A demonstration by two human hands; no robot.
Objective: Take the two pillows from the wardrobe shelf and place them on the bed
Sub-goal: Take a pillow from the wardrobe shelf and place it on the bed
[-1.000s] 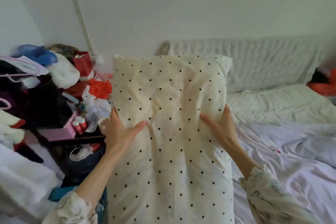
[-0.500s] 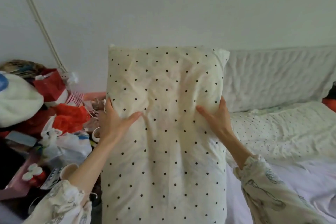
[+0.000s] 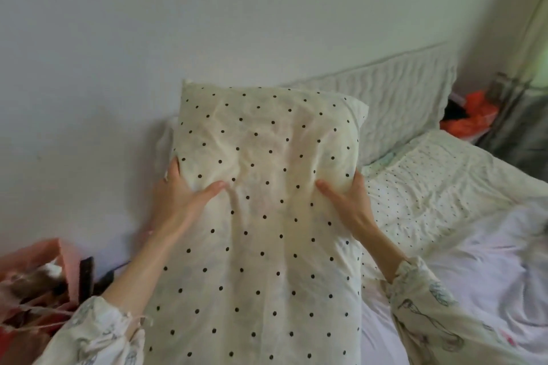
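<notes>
A cream pillow with black dots (image 3: 261,216) fills the middle of the head view, held upright in front of me over the left head end of the bed (image 3: 474,261). My left hand (image 3: 178,195) grips its left edge, thumb across the front. My right hand (image 3: 350,201) grips its right edge the same way. A second pillow with small dots (image 3: 439,187) lies flat on the bed to the right, by the headboard cushion. The held pillow hides the bed surface under it.
A ribbed pale headboard cushion (image 3: 406,104) leans on the white wall. Pink and red clutter (image 3: 35,284) sits at lower left beside the bed. Orange items (image 3: 471,115) and a metal stand (image 3: 513,115) occupy the far right corner. Lilac bedding (image 3: 489,275) covers the mattress.
The view has swung right and down toward the bed head. The pillow has moved with my hands nearer the wall and headboard; the cluttered table has slid mostly out of view.
</notes>
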